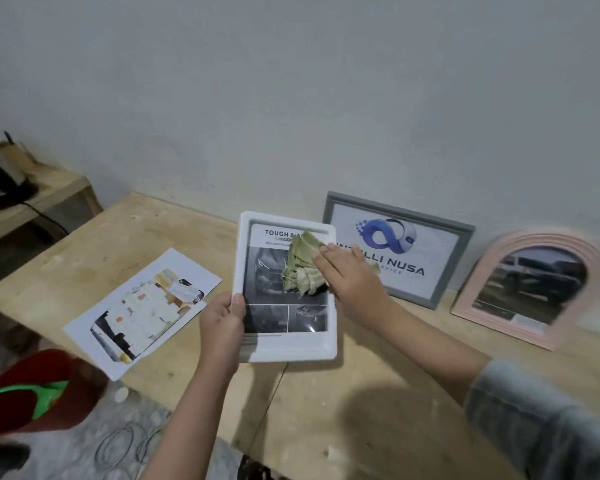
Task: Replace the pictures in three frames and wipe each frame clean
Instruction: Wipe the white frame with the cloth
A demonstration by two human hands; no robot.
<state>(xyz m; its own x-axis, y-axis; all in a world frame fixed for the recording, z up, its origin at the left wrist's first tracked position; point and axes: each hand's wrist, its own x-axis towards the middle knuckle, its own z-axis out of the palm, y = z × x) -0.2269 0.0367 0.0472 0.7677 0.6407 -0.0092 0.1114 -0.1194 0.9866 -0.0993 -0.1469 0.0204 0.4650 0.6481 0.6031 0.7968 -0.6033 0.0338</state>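
I had the white frame (286, 344) lifted off the wooden table (343, 403), tilted toward me, with a dark car print showing behind its glass. My left hand (222, 323) gripped it at the lower left edge, thumb on the front border. My right hand (352, 275) pressed a crumpled greenish cloth (300, 268) flat against the glass in the upper right part of the frame, fingers spread over the cloth.

Behind it, a grey frame (461, 233) with a blue logo leaned on the pale wall (291, 98), and a pink arched frame (596, 271) stood just to its right. A loose printed picture (142, 310) lay flat on the table to the left. A red bucket (84, 393) sat on the floor beside the table's left corner.
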